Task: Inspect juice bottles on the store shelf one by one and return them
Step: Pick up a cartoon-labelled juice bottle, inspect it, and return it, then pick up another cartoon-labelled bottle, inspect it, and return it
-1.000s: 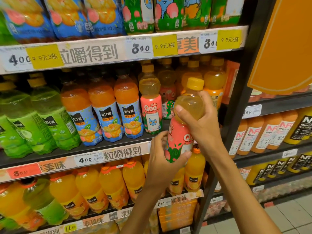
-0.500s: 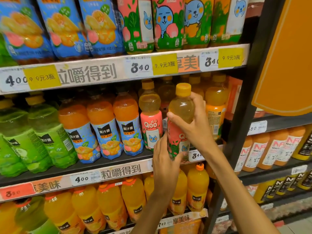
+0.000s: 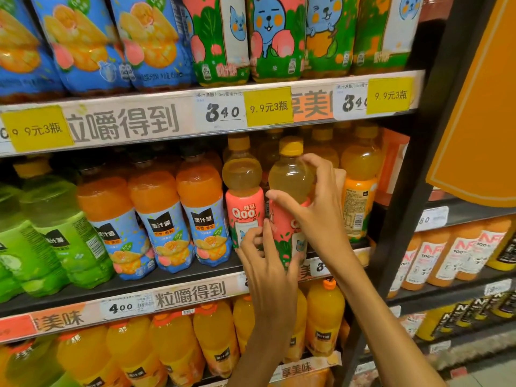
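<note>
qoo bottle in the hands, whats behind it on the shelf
Behind the held Qoo bottle stand more yellow-capped bottles, only tops showing. The bottle and right hand cover their labels.

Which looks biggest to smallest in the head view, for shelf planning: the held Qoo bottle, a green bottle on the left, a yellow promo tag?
1. Green bottle, though it sits nearer the camera, so unsure.
2. Qoo bottle, partly covered by both hands.
3. Promo tag.

bright even light | soft focus | edges bowed, blurred
</note>
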Motion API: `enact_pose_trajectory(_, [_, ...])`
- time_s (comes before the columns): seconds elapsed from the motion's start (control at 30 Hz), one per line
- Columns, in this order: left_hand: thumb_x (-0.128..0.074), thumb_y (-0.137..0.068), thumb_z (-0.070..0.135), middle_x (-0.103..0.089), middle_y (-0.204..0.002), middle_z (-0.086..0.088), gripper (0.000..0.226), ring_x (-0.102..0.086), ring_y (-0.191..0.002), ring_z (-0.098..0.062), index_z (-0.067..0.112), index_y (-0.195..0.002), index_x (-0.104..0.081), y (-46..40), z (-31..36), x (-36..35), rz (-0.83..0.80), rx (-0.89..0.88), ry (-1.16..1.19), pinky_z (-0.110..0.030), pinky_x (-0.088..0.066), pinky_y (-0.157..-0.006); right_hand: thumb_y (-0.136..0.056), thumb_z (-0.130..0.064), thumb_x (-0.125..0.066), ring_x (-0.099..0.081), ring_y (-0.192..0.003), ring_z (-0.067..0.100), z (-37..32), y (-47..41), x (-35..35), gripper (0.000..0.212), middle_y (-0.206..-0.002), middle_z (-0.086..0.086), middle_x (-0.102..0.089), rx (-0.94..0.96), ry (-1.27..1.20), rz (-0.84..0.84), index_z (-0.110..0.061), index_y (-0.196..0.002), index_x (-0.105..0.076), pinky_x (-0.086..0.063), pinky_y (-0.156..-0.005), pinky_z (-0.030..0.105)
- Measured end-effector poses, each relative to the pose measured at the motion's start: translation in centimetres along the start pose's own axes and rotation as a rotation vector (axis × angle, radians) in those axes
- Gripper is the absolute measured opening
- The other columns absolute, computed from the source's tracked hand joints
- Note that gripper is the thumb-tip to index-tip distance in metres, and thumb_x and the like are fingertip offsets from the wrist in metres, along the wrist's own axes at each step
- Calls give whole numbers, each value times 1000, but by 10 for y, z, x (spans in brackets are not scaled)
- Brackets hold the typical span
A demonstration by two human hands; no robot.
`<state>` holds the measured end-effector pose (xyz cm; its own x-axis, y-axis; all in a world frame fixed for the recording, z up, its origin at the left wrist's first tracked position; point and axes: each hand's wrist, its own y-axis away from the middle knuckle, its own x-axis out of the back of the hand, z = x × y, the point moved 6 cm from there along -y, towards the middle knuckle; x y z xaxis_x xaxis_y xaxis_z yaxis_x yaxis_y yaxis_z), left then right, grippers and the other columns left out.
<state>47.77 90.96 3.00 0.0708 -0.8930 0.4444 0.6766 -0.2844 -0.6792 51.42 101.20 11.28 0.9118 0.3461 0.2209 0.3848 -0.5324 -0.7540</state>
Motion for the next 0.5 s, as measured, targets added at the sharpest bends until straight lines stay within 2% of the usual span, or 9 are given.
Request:
enact_pose_trajectory(0.07, [-81,-70,14,-53,-112,-24,73,-53,-106,-36,-5,-132,-46,-3,1,-1,-37,16,54,-55,-50,-87,-72,-40,-81,-37,-105,9,1,-1,1,71,-109,-25,-35,-20,5,14,-14,-127,-47,-35,-86,10])
enact_pose_trajectory(0.13, [-78,-75,15,-52,-116,-20,75,-54,-108,-35,0,-138,-39,-5,3,-2,-56,27,80,-52,-48,-92,-72,-38,-82,-41,-105,12,0,-2,2,68,-107,-27,-36,-9,19,15,-14,-126,-49,-36,-85,12])
enact_pose_trajectory(0.23, [-81,-71,10,-53,-114,-24,75,-57,-107,-38,-5,-134,-44,-6,5,-1,-39,-2,46,-51,-51,-89,-77,-32,-80,-40,-110,9,1,-1,6,63,-111,-30,-39,23,20,-31,-14,-130,-50,-35,-90,8])
enact_pose_trajectory(0.27, [-82,-68,9,-53,-113,-26,75,-57,-106,-39,-7,-132,-45,-7,6,-1,-29,-9,34,-51,-52,-87,-80,-29,-77,-38,-114,6,2,0,7,62,-119,-27,-41,38,25,-53,-13,-133,-49,-32,-93,7])
enact_pose_trajectory(0.33, [-82,-68,7,-53,-112,-27,76,-57,-106,-39,-9,-132,-45,-8,7,-2,-19,-21,19,-50,-53,-85,-83,-26,-70,-33,-119,9,4,2,9,62,-131,-5,-46,62,67,-84,-9,-138,-47,-28,-98,10])
enact_pose_trajectory(0.4, [-80,-70,7,-54,-114,-26,75,-57,-107,-39,-7,-134,-43,-9,9,-3,-11,-29,2,-50,-52,-88,-84,-21,-71,-33,-119,13,6,3,9,63,-134,5,-48,57,99,-86,-8,-139,-46,-30,-100,16])
enact_pose_trajectory(0.5, [-78,-72,4,-54,-117,-24,73,-56,-111,-38,-4,-136,-43,-9,10,-6,12,-41,-6,-50,-49,-93,-84,-19,-74,-39,-114,17,7,3,11,61,-123,-9,-48,27,99,-31,-8,-138,-47,-37,-96,24])
